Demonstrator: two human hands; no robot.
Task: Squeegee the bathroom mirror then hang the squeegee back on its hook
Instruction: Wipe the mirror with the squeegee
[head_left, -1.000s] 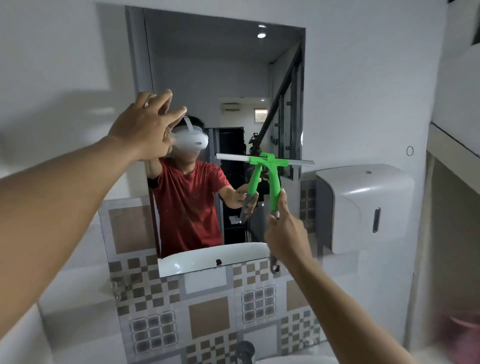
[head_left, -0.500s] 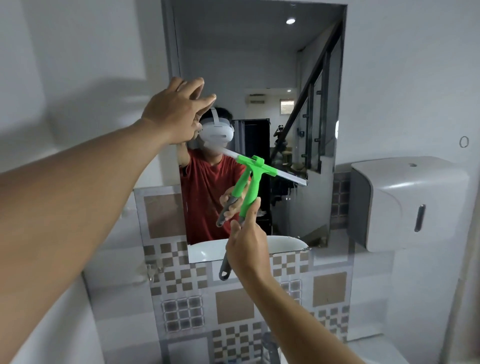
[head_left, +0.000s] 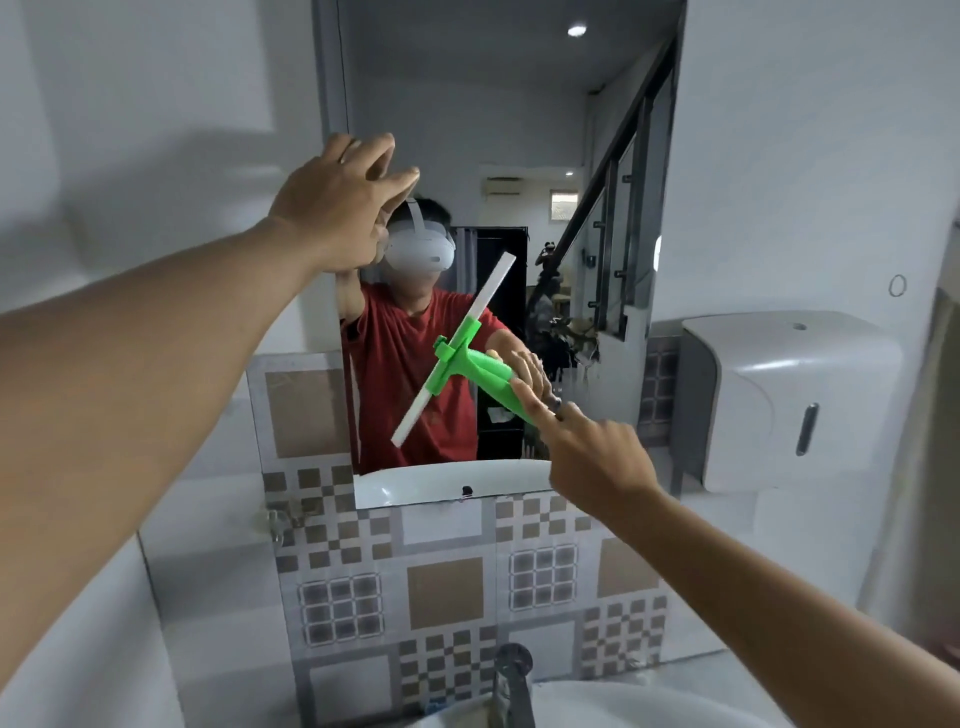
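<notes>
The tall wall mirror (head_left: 519, 130) hangs above a band of patterned tiles. A green squeegee (head_left: 457, 353) with a white blade lies against the glass, its blade tilted steeply from lower left to upper right. My right hand (head_left: 587, 452) grips its green handle, index finger stretched along it. My left hand (head_left: 337, 202) is flat against the mirror's upper left edge, fingers spread and holding nothing. The reflection shows a person in a red shirt wearing a white headset. A small ring hook (head_left: 897, 285) is on the white wall to the right.
A white paper dispenser (head_left: 779, 395) juts from the wall right of the mirror. A chrome tap (head_left: 514, 680) and the white basin rim (head_left: 597, 706) are directly below. A small metal fixture (head_left: 280, 519) sits on the tiles at the left.
The squeegee has moved left across the mirror and rotated from a level blade to a steep diagonal. The view has shifted so the mirror sits more central. My left hand stays on the mirror edge.
</notes>
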